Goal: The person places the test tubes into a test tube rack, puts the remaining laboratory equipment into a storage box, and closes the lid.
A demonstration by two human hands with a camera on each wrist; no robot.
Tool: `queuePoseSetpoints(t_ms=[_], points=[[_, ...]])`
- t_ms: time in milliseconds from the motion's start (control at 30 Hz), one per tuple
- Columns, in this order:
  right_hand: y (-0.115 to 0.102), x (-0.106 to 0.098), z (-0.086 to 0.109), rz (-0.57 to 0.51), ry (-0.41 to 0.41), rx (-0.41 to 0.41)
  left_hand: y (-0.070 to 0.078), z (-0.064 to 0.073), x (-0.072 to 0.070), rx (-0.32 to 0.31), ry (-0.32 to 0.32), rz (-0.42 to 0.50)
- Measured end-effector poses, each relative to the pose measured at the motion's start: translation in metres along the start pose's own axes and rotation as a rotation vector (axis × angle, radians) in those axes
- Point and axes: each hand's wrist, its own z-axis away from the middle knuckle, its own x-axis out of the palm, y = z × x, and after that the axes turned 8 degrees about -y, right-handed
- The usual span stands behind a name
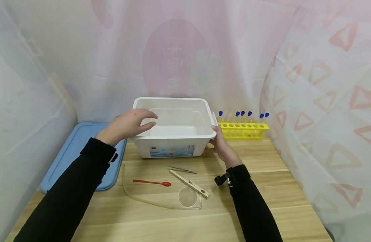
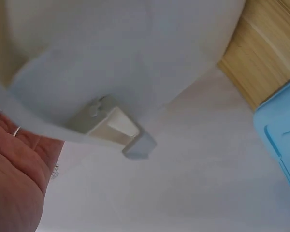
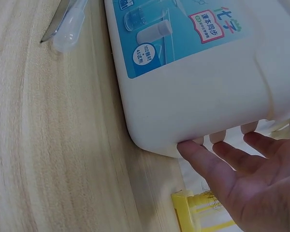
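A white plastic storage box [image 1: 143, 148] with a blue label [image 1: 173, 151] stands uncovered at the back of the table. My left hand [image 1: 126, 124] is over its left rim, thumb and fingers apart, with nothing between them. In the left wrist view, that hand's palm [image 2: 14, 179] shows beside the box [image 2: 101, 72] and its handle clip [image 2: 116, 130]. At the box's right end, my right hand [image 1: 224, 149] grips the corner, thumb at the rim and fingers below it. Its fingertips [image 3: 191, 145] press the side wall in the right wrist view.
A blue lid [image 1: 70, 154] lies at the left. Behind the right hand stands a yellow test tube rack [image 1: 242, 126] with several blue-capped tubes. In front are tweezers [image 1: 183, 169], a red spoon [image 1: 152, 182], a wooden test tube clamp [image 1: 189, 184], a round clear disc [image 1: 186, 197] and tubing [image 1: 143, 200].
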Motion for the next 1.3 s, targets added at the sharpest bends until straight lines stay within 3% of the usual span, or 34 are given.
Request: queuePoseSetpoints(t_ms=[233, 567, 767, 1100, 1300], points=[[-0.002, 0.0, 0.002, -0.003, -0.005, -0.002, 0.019, 0.023, 0.0, 0.037, 0.052, -0.031], [-0.002, -0.001, 0.0, -0.006, -0.012, -0.004, 0.041, 0.045, 0.018, 0.124, 0.152, -0.095], [-0.002, -0.001, 0.001, 0.001, -0.021, -0.009, 0.051, 0.05, 0.035, 0.23, 0.217, -0.129], [-0.004, -0.001, 0.0, 0.012, -0.019, -0.004, 0.067, 0.056, 0.057, 0.338, 0.295, -0.227], [-0.004, -0.001, 0.0, 0.0, -0.008, 0.01, 0.074, 0.057, 0.063, 0.385, 0.281, -0.241]])
